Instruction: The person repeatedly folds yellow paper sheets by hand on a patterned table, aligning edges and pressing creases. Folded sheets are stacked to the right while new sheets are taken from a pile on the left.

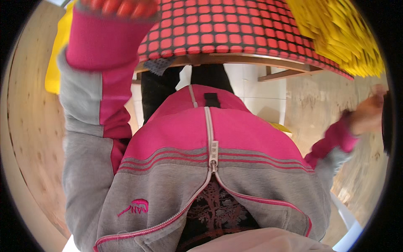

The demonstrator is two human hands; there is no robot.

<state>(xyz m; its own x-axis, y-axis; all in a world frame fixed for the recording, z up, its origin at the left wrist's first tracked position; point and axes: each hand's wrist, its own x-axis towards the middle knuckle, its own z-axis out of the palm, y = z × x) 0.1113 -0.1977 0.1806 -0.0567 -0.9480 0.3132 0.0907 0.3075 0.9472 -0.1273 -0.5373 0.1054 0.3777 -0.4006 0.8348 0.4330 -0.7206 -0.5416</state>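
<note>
The left hand [119,7] was raised to the top edge of the view, its fingertips resting on the red-and-black chequered cloth [235,29] that covered the table; only the fingertips showed past the pink cuff, so I cannot tell whether they gripped the cloth or merely pressed on it; the cloth hung over the table's front edge, held flat, it seemed, by the hand. The right hand [369,113] was out at the far right, blurred, away from the table, its fingers loosely curled; whether it held anything I cannot tell. A heap of yellow strips [340,38] lay on the cloth at the upper right; a yellow thing [58,54] showed behind the left sleeve; the pink-and-grey zipped jacket [210,168] filled the middle, above a wooden floor [29,138].
</note>
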